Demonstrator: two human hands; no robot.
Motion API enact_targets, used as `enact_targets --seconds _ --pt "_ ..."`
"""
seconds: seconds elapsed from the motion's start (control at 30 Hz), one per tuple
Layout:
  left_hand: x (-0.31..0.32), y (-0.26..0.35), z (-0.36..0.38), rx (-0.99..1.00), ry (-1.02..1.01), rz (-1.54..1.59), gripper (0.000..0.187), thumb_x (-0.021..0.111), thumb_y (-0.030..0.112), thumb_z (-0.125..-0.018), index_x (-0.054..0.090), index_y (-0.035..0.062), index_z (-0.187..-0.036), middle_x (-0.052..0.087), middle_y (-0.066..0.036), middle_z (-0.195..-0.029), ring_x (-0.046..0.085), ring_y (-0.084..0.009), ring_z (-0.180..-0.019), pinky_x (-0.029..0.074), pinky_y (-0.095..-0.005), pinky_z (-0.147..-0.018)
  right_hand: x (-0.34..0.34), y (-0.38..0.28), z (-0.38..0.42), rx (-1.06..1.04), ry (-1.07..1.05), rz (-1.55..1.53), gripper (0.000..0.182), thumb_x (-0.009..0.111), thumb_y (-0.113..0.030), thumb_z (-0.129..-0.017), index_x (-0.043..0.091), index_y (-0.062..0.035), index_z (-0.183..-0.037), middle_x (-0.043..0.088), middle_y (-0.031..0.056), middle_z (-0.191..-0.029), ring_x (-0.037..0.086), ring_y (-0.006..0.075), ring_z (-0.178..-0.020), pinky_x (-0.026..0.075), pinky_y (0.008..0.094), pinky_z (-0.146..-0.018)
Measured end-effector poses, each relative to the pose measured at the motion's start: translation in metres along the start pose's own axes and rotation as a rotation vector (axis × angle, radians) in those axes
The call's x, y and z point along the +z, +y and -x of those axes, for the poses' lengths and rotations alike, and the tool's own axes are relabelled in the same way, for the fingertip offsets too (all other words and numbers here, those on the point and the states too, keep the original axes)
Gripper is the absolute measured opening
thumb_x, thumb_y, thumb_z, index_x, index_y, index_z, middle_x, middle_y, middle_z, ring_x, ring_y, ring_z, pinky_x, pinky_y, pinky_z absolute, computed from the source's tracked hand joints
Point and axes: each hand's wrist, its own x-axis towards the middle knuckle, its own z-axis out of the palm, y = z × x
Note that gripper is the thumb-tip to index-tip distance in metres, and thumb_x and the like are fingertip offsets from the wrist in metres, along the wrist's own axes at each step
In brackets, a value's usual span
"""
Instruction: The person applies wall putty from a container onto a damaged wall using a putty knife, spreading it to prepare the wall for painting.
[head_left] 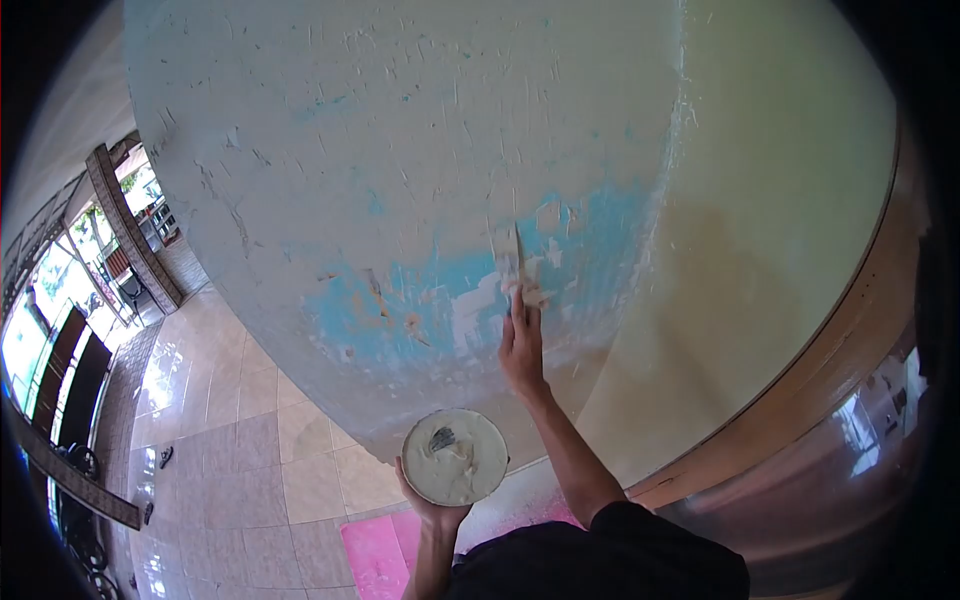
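My right hand (523, 345) is closed around a putty knife (511, 262), its blade against the wall (400, 180). Around the blade, pale filler (475, 310) covers part of a blue patch (350, 315) where the wall's grey-white coat is missing. Lower down, my left hand (430, 505) holds a round container (455, 457) from beneath and the left side, its open top facing me. Creamy filler fills it, with a dark grey spot near the middle. The handle of the knife is mostly hidden in my right hand.
Right of the wall's corner is a yellowish wall (770, 250) with a brown wooden edge (780, 410). A pink sheet (375, 555) lies on the tiled floor (235, 460) below. Far left are a brick pillar (130, 230), dark benches and a sandal (166, 457).
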Motion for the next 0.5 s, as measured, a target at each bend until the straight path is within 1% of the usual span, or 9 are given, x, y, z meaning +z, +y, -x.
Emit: enact_targets --seconds 0.03,0.1,0.13,0.2,0.27,0.33,0.37,0.43,0.5 --pt "-0.001 0.000 0.001 0.001 0.001 0.001 0.071 0.048 0.065 -0.082 0.044 0.0162 -0.135 0.045 -0.008 -0.135 0.040 -0.0315 -0.125 0.031 -0.0559 -0.106 -0.001 0.008 0.020 -0.009 -0.009 -0.019 0.059 0.051 0.000 -0.091 0.031 -0.0099 -0.146 0.046 0.0180 -0.102 0.054 0.0317 -0.083 0.048 0.0382 -0.069" --pt "-0.001 0.001 0.000 -0.012 -0.004 -0.001 0.072 0.049 0.065 -0.082 0.044 0.0168 -0.135 0.045 -0.008 -0.135 0.040 -0.0322 -0.126 0.031 -0.0571 -0.105 0.000 0.011 0.025 -0.023 -0.015 -0.040 0.059 0.051 0.000 -0.091 0.031 -0.0094 -0.146 0.046 0.0182 -0.102 0.054 0.0318 -0.083 0.048 0.0380 -0.070" --pt "0.003 0.001 0.000 -0.012 -0.005 -0.001 0.072 0.049 0.065 -0.082 0.044 0.0168 -0.135 0.045 -0.008 -0.135 0.040 -0.0322 -0.126 0.031 -0.0571 -0.105 -0.004 0.006 0.016 -0.059 0.030 -0.034 0.058 0.051 0.000 -0.091 0.032 -0.0091 -0.145 0.046 0.0184 -0.102 0.053 0.0317 -0.083 0.047 0.0374 -0.071" --pt "0.014 -0.001 0.004 -0.017 -0.003 -0.005 0.075 0.042 0.069 -0.083 0.043 0.0158 -0.136 0.046 -0.008 -0.135 0.043 -0.0307 -0.123 0.035 -0.0518 -0.103 -0.013 -0.007 -0.010 -0.087 0.075 -0.024 0.057 0.051 0.000 -0.091 0.032 -0.0088 -0.145 0.046 0.0186 -0.102 0.053 0.0316 -0.083 0.047 0.0368 -0.071" --pt "0.003 0.000 0.001 -0.026 0.017 -0.021 0.075 0.042 0.069 -0.083 0.043 0.0157 -0.136 0.046 -0.008 -0.135 0.043 -0.0308 -0.123 0.035 -0.0519 -0.103 -0.014 -0.021 -0.050 -0.123 0.122 -0.035 0.058 0.050 0.000 -0.092 0.031 -0.0096 -0.146 0.046 0.0193 -0.104 0.054 0.0336 -0.085 0.048 0.0381 -0.072" --pt "-0.002 0.000 -0.001 -0.030 0.034 -0.036 0.075 0.042 0.068 -0.083 0.043 0.0157 -0.136 0.046 -0.008 -0.134 0.043 -0.0308 -0.123 0.035 -0.0521 -0.103 -0.010 -0.024 -0.064 -0.058 0.076 -0.046 0.059 0.050 0.000 -0.092 0.030 -0.0101 -0.146 0.046 0.0196 -0.104 0.055 0.0350 -0.087 0.048 0.0391 -0.072" --pt "-0.003 -0.001 -0.001 -0.028 0.043 -0.029 0.074 0.042 0.068 -0.083 0.043 0.0157 -0.136 0.046 -0.008 -0.135 0.043 -0.0309 -0.123 0.035 -0.0521 -0.103 -0.009 -0.025 -0.065 0.003 0.032 -0.059 0.059 0.049 0.000 -0.092 0.030 -0.0106 -0.146 0.045 0.0198 -0.104 0.056 0.0363 -0.088 0.048 0.0401 -0.073" --pt "-0.002 0.000 0.000 -0.023 0.047 -0.020 0.074 0.041 0.068 -0.083 0.044 0.0156 -0.136 0.046 -0.008 -0.135 0.043 -0.0310 -0.124 0.035 -0.0522 -0.103 0.005 0.000 -0.032 -0.050 0.061 -0.021 0.060 0.050 -0.001 -0.092 0.028 -0.0111 -0.147 0.045 0.0200 -0.104 0.056 0.0384 -0.092 0.048 0.0417 -0.073" --pt "0.001 -0.001 0.001 0.003 0.031 -0.024 0.073 0.041 0.067 -0.084 0.044 0.0156 -0.136 0.046 -0.007 -0.135 0.043 -0.0309 -0.124 0.035 -0.0520 -0.103 0.006 0.014 0.010 0.023 -0.022 -0.044 0.054 0.046 -0.002 -0.094 0.030 -0.0047 -0.146 0.045 0.0179 -0.102 0.049 0.0293 -0.084 0.043 0.0349 -0.075"
